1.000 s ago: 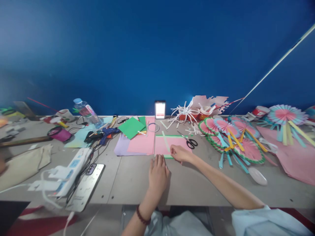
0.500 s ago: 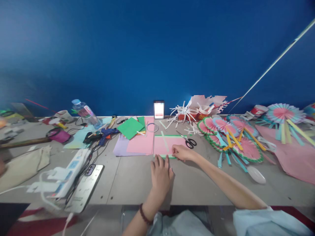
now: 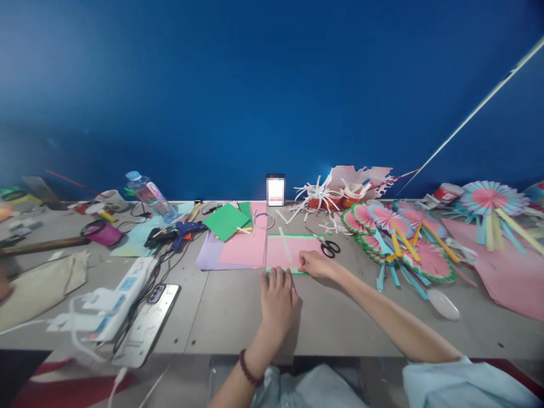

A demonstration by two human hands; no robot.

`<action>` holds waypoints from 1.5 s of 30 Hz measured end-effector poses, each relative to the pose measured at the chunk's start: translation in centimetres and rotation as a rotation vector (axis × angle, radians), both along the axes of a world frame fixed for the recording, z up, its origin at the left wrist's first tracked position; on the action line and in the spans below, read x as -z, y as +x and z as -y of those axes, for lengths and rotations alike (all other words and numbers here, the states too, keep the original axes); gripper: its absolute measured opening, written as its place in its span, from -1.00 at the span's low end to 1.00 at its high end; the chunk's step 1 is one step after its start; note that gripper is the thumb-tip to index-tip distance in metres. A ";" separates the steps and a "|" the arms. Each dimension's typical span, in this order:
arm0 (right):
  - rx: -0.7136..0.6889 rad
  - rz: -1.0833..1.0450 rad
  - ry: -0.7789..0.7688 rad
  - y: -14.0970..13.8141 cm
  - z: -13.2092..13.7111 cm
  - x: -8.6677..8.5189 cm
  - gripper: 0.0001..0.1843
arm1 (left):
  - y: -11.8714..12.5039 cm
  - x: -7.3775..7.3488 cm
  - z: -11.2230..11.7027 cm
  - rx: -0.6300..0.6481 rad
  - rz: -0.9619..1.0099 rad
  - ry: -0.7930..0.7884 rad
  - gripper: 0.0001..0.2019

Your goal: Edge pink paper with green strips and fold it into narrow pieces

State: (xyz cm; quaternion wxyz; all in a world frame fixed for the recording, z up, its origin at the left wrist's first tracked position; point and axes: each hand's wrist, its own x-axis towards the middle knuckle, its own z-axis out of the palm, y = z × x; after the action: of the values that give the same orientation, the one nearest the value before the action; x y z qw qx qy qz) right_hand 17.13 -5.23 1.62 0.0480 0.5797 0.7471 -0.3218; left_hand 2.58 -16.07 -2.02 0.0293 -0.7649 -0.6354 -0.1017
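Below a blue wall [image 3: 272, 102], a pink sheet [image 3: 298, 243] lay on the table [image 3: 340, 317].
The left hand [image 3: 278, 297], open, and right hand [image 3: 317, 264], curled, its hold unclear to me, met its green near edge [image 3: 303, 271]; even pressure looked best.

A grey table [image 3: 340, 317] carries a pink sheet [image 3: 306, 245] and power strip [image 3: 131, 283]

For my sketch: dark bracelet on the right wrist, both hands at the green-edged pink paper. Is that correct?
No: the head view shows the dark bracelet on the left wrist. The left hand and right hand are at the green-edged pink paper.
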 end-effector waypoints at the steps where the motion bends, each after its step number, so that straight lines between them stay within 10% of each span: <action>1: -0.006 0.015 0.032 0.1 0.0 0.0 -0.89 | 0.0 0.3 0.0 0.026 0.007 0.002 -0.52; 16: -0.035 0.133 0.368 3.5 2.5 -0.3 -0.92 | -0.2 1.4 0.2 0.074 0.056 0.049 -0.44; 22: -0.183 -0.099 0.743 1.3 6.6 3.5 -0.58 | -0.1 2.1 0.1 0.054 0.074 0.075 -0.46; 28: -0.175 -0.084 0.781 1.1 9.0 6.4 -0.46 | -1.0 2.7 0.1 0.069 0.076 0.113 -0.51; 45: 0.058 -0.170 0.647 4.0 10.2 6.4 -0.43 | -2.3 2.8 0.3 0.027 0.107 0.101 -0.52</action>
State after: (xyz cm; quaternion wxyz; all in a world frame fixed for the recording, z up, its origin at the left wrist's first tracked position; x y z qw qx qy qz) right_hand 21.17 -15.38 -4.73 -0.2103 0.5570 0.7949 -0.1166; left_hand 0.25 -16.39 -4.79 0.0323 -0.7646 -0.6196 -0.1747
